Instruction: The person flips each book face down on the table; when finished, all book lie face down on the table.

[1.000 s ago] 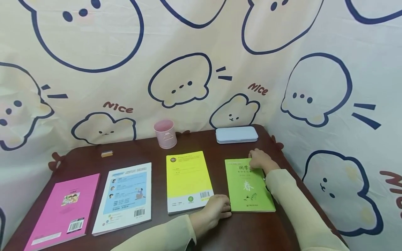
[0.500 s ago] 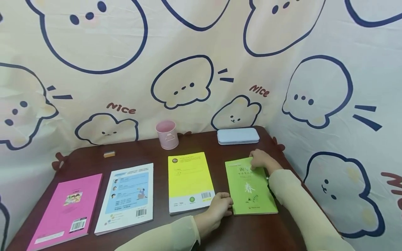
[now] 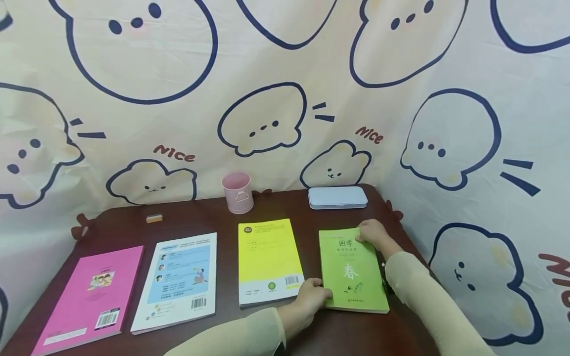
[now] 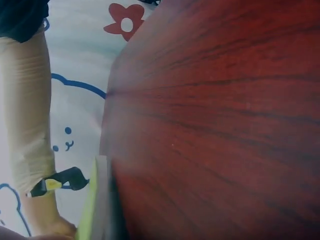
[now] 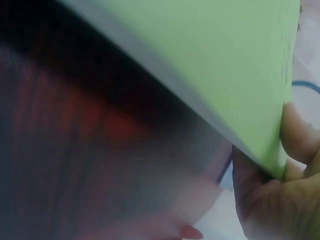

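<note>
Hands on green book (image 3: 353,270), rightmost of four books on dark wood table (image 3: 200,217). Right hand (image 3: 374,234) pinches its far right corner, thumb on cover, corner apparently lifted off the table. Left hand (image 3: 311,296) grips near left corner, fingers curled at the edge. Yellow book (image 3: 267,259) just beside.

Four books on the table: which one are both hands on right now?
The green book, rightmost in the row. The right hand grips its far right corner, the left hand its near left corner. The yellow, white-blue and pink books lie untouched.
</note>
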Demonstrator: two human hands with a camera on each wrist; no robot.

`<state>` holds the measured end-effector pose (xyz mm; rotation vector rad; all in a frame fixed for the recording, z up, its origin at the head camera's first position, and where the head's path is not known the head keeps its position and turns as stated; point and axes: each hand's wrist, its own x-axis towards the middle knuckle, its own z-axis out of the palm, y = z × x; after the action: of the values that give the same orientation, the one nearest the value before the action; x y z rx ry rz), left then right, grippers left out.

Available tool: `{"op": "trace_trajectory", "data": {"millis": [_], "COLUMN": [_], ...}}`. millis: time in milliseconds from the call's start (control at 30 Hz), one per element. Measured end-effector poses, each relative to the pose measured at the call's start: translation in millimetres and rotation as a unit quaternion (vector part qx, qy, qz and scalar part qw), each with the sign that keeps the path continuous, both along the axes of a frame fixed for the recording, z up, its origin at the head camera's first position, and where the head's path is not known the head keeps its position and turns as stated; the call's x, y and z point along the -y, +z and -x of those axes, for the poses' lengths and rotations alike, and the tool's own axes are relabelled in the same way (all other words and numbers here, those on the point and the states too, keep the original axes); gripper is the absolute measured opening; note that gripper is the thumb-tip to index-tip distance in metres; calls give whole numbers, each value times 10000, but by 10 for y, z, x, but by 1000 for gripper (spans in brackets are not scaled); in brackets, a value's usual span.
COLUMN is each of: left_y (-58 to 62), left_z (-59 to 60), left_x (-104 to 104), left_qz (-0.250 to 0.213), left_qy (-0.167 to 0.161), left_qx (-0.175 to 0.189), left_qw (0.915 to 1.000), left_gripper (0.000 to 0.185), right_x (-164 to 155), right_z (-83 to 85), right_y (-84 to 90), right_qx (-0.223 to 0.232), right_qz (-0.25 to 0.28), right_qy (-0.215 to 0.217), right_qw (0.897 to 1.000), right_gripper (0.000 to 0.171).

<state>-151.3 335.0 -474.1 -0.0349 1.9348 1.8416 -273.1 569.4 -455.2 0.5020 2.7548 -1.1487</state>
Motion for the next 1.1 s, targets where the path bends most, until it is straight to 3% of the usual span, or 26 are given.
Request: {"op": "trace_trajectory", "data": {"millis": [200, 267, 400, 533, 600, 667, 733, 800, 900, 1000, 1100], "left_y": [80, 110, 120, 110, 120, 192, 315, 385, 409, 372, 410], "left_z": [34, 48, 72, 111, 136, 135, 104, 95, 117, 180, 213], "left_x": [26, 34, 71, 111, 128, 163, 204, 238, 270, 302, 347], "left_qz": [-438, -659, -944, -1065, -1078, -1012, -842, -610, -279, 39, 409], "left_qy": [-130, -69, 149, 347, 414, 376, 224, 4, -329, -586, -782], "left_qx": [465, 563, 489, 365, 218, -114, -644, -1223, -1969, -2501, -2938], "left_qw": [9979, 9962, 9942, 9930, 9931, 9941, 9941, 9906, 9795, 9664, 9518], "left_gripper": [27, 27, 31, 33, 34, 33, 32, 30, 28, 28, 27], "right_x": [-8, -27, 10, 134, 201, 269, 328, 384, 439, 465, 483], "right_z": [11, 35, 92, 119, 124, 128, 151, 181, 235, 265, 277], "right_y": [-65, -82, -113, -82, -44, 6, 46, 81, 85, 26, -69], "right_qx": [61, 36, 56, -29, -73, -66, 55, 270, 494, 321, 106], "right_qz": [-34, -255, -1076, -1947, -2547, -3104, -3374, -3241, -2599, -1588, -383], "right_qy": [-350, -260, 305, 557, 610, 744, 882, 893, 806, 794, 867], "right_qw": [9994, 9993, 9937, 9793, 9651, 9477, 9372, 9414, 9610, 9836, 9954], "right_gripper": [37, 37, 6, 14, 14, 13, 19, 23, 23, 9, 21]}}
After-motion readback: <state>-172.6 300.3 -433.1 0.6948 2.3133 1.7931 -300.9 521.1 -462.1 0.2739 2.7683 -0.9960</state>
